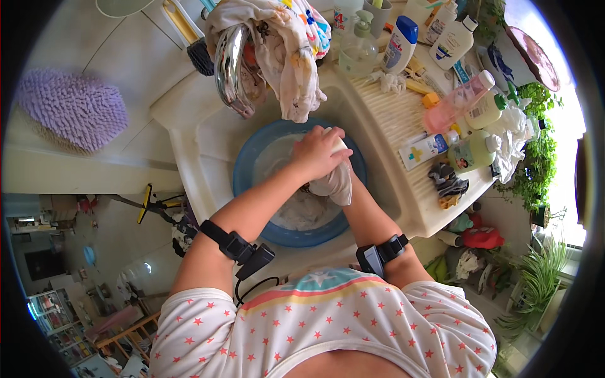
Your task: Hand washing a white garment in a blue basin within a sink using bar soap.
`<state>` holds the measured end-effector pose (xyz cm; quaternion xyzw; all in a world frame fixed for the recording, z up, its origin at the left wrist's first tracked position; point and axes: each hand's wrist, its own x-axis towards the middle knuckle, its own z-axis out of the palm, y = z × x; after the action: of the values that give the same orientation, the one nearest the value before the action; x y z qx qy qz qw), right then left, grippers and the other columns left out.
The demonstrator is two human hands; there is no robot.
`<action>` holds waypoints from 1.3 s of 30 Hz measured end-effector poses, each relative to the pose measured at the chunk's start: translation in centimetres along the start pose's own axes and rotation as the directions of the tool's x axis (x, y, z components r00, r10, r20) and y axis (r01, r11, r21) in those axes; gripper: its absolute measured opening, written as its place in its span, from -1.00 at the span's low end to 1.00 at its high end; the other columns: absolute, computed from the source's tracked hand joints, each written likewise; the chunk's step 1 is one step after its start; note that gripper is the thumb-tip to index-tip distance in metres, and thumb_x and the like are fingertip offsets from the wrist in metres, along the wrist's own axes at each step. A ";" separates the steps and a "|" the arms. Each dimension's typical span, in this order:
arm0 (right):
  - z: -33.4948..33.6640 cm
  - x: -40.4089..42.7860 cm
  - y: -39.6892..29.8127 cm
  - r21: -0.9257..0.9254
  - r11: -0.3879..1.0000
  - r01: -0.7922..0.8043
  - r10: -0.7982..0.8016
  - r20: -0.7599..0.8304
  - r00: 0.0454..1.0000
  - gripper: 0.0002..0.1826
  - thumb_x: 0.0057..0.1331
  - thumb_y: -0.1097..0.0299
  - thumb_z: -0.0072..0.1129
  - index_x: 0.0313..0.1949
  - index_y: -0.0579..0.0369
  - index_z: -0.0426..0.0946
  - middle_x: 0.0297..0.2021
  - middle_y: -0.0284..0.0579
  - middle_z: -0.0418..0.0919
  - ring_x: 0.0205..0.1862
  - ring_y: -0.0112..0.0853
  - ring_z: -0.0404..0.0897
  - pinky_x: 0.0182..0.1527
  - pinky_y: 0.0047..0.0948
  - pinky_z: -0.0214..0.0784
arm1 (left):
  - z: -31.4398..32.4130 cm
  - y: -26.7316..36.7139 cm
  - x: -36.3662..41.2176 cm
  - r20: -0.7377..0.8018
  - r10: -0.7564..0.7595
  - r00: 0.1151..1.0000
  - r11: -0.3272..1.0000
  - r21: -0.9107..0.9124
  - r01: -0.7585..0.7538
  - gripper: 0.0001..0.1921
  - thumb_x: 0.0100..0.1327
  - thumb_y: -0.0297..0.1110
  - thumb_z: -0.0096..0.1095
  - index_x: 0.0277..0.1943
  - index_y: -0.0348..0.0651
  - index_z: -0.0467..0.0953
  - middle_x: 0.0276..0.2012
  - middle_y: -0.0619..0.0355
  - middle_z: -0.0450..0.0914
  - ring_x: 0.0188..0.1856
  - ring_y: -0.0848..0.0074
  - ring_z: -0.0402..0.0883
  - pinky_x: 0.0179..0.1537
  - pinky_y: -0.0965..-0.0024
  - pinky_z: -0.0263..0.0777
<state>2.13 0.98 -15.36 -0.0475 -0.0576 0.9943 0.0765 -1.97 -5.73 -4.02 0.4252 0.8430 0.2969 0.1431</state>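
Over a blue plastic basin (246,208), my left hand (312,153) grips a white bar that looks like soap (336,141). It presses the bar against a wet white cloth (333,185). My right hand (350,169) is just beneath, mostly hidden by the cloth and the left hand; the cloth hangs from it. In the basin lies cloudy water with more pale fabric (302,212) soaking. The basin stands inside a cream laundry sink (383,189).
Damp garments (293,71) hang over the chrome faucet (230,71) above the basin. Bottles, including a pink one (456,104) and a blue-capped one (400,45), crowd the ribbed washboard (401,132). A brush (189,38) and a purple chenille mitt (73,108) lie at left.
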 end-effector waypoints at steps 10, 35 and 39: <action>1.1 -2.0 -2.1 0.185 0.953 -0.239 0.285 -0.287 0.915 -0.06 0.19 -0.38 -0.59 0.08 0.39 0.12 0.05 0.22 0.29 0.11 0.00 0.28 0.14 -0.08 0.10 | -0.5 -5.4 0.8 0.004 -0.121 0.993 0.675 -0.733 0.085 -0.68 0.17 -0.30 0.13 -0.04 -0.09 0.27 -0.33 0.18 0.39 -0.39 0.54 0.49 -0.36 0.47 0.40; 1.2 1.2 -2.7 -0.142 0.962 0.234 -0.268 -0.661 0.701 -0.56 0.31 0.20 -0.45 0.00 0.21 0.27 -0.11 0.03 0.38 -0.09 -0.20 0.39 0.04 -0.24 0.22 | 0.1 -3.2 -5.0 0.573 -0.079 0.816 0.040 -0.816 0.577 -0.47 0.01 -0.36 0.05 0.13 -0.01 0.21 -0.10 0.13 0.42 -0.16 0.43 0.50 -0.43 0.42 0.48; 3.3 1.1 -2.3 -0.577 0.816 -0.048 -0.354 -0.563 0.747 -0.61 0.28 0.26 -0.38 -0.05 0.15 0.38 -0.24 -0.09 0.39 -0.17 -0.33 0.41 -0.04 -0.33 0.26 | 0.5 -4.5 -5.4 0.618 -0.004 0.786 -0.181 -0.774 0.607 -0.38 -0.01 -0.31 0.04 0.19 -0.07 0.15 -0.04 0.03 0.41 -0.08 0.34 0.49 -0.38 0.41 0.47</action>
<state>1.00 3.05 -11.90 -0.4026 -0.3183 0.8433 0.1597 -1.35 -11.94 -7.30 0.0025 0.3723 0.6671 0.6453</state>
